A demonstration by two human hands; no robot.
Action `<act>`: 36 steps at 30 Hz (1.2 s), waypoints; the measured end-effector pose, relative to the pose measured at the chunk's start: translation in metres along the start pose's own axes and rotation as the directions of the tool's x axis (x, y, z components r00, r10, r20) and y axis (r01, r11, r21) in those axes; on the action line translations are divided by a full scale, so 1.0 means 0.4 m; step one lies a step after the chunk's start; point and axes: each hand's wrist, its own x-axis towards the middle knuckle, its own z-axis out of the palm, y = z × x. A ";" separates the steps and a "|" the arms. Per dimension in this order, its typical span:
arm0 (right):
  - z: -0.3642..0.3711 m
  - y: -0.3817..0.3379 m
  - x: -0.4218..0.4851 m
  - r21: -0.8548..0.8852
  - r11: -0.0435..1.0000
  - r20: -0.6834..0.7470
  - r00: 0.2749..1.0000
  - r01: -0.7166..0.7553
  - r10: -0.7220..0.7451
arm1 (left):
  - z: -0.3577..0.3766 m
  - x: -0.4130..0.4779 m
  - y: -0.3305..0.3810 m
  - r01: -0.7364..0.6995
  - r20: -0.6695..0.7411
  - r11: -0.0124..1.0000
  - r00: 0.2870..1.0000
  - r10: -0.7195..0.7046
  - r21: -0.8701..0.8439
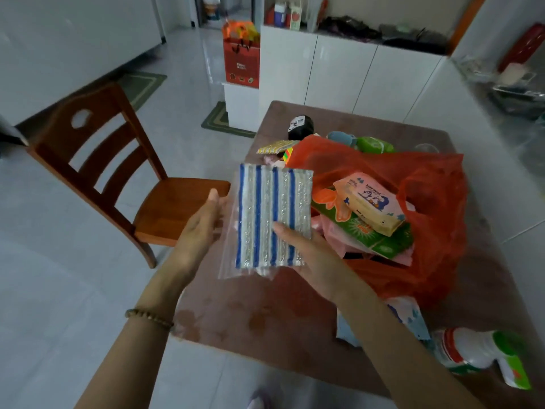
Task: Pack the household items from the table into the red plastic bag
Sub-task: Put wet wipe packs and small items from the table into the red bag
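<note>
I hold a clear-wrapped pack of blue-and-silver striped scouring pads [272, 216] above the left side of the brown table [265, 314]. My right hand [309, 255] grips its lower right corner, thumb on top. My left hand [203, 228] touches the wrapper's left edge with fingers straight. The red plastic bag [436, 208] lies open just right of the pack. Inside it sit a pink baby wipes pack [371, 202], a green box [365, 234] and pink items.
A white spray bottle with green trigger [483, 352] and a blue-white packet [410, 317] lie near the table's front right. A black item [300, 126], green pack [374, 144] and yellow packet [274, 146] lie behind the bag. A wooden chair [118, 172] stands left.
</note>
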 end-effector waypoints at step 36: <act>-0.454 0.402 -0.219 0.720 0.691 -0.450 0.714 -0.065 0.537 | 0.613 -0.088 -0.252 0.576 0.229 0.817 0.799 -0.556 -0.028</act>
